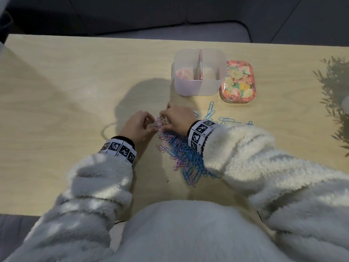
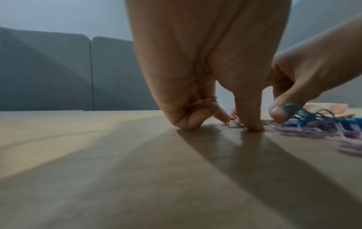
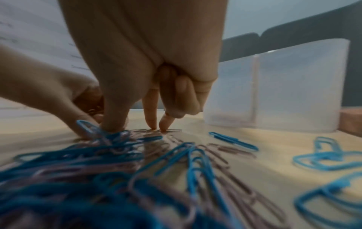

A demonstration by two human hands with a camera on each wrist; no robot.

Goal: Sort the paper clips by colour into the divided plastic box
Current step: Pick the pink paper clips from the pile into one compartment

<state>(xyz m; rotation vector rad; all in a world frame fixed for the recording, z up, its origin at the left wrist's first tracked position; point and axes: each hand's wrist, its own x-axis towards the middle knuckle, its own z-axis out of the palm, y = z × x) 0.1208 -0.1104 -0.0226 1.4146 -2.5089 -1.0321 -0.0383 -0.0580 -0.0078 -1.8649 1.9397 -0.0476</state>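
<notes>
- Clips (image 1: 186, 157): a mixed pink and blue pile lies on the table (image 1: 66, 95) in front of the person, between the two forearms. A few loose blue clips (image 1: 210, 112) lie apart to the right of the pile, near the box.
- Box (image 1: 198, 72): translucent plastic with rounded corners, split by one centre wall. It stands beyond the pile. The left cell holds pink clips; what the right cell holds cannot be made out.
- Left hand (image 1: 137, 125): at the far end of the pile. Its curled outer fingers pinch a small bunch of pink clips (image 2: 201, 103) against the palm, and a straighter finger presses on a pink clip on the table.
- Right hand (image 1: 179, 118): fingertips (image 3: 163, 124) bear down on the flat pink clips. Whether it grasps any clip cannot be told.
- Handling, judged: each clip is very light, thin, stiff coated wire. The coating looks smooth, so a flat clip is likely to slip on the table. The loops interlock, and lifting one will probably drag its neighbours.
- Grip point, judged: pinch one clip at its rounded end, or slide it clear of the pile first.
- Lid (image 1: 238, 82): flat, floral-printed, with rounded corners. It lies touching or just beside the right wall of the box.
- Table: pale, smooth wood grain.
</notes>
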